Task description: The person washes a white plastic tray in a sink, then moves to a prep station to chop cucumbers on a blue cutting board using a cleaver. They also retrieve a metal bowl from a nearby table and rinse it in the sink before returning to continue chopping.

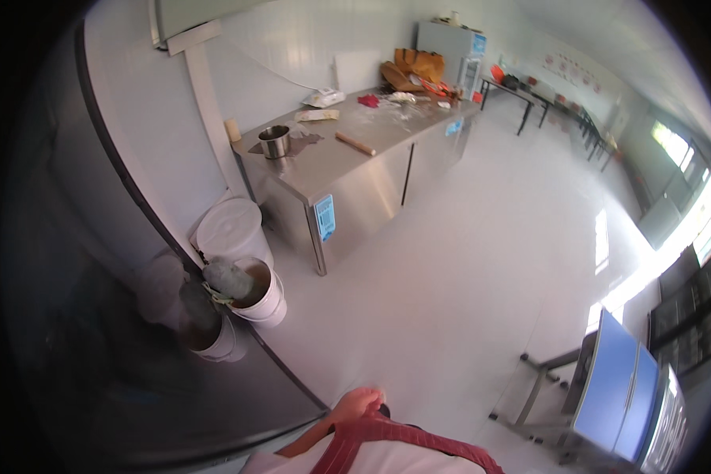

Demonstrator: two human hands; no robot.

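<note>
My left hand [358, 404] is in front of my body at the bottom of the head view, just above a red striped apron [385, 429] worn over a white top. Its fingers look curled, and the blur hides whether anything sits in them. My right hand is out of view. Ahead, a stainless-steel work counter [308, 178] runs along the wall. On its top are a steel pot [274, 142], a wooden rolling pin [355, 144], a flat packet [317, 115], a white plastic package [324, 98] and a red cloth [368, 101].
To the left, a white bucket [263, 308] with a grey mop head [228, 277] stands beside a lidded white bin [231, 231] and a dark glossy panel [124, 379]. A blue folding table [616, 385] is at right. Farther back are brown bags [420, 65] and a glass-door fridge [450, 44].
</note>
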